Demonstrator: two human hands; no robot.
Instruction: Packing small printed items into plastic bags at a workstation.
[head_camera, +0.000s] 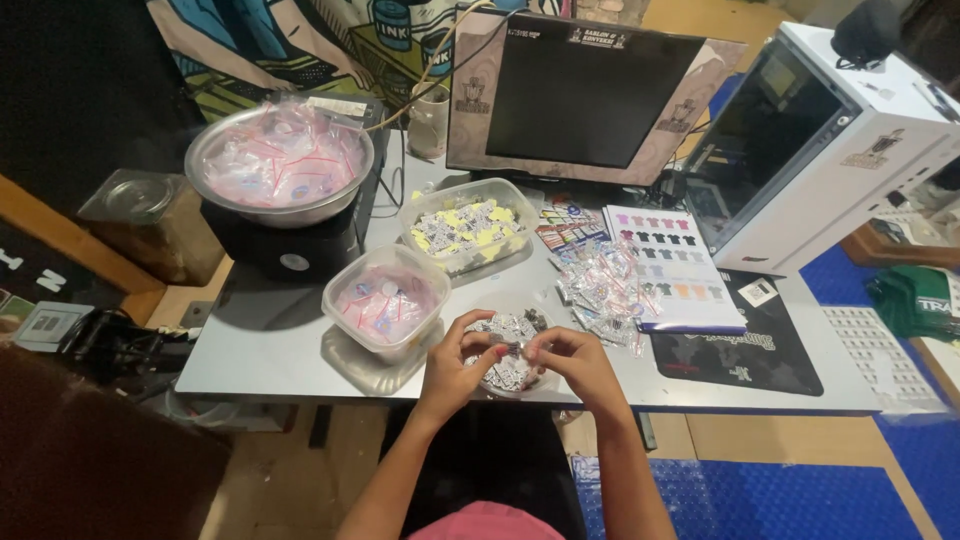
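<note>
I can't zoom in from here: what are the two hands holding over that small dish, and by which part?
The left hand and right hand pinch a tiny pale piece between their fingertips, over the dish of small pieces. It is too small to tell which part is gripped.

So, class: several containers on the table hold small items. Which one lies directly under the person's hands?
The small round dish of grey-and-white pieces at the table's near edge; both hands meet over it, while the other containers stand farther back.

A shiny metal bowl (278, 165) at ten o'clock holds glossy clear plastic bags. Two translucent plastic tubs (385, 300) (468, 225) sit on the smooth, matt grey tabletop (270, 345). At two o'clock, a printed paper sheet (675, 265) lies beside a matt black mat (745, 350); crinkly clear packets (600, 290) glint.
</note>
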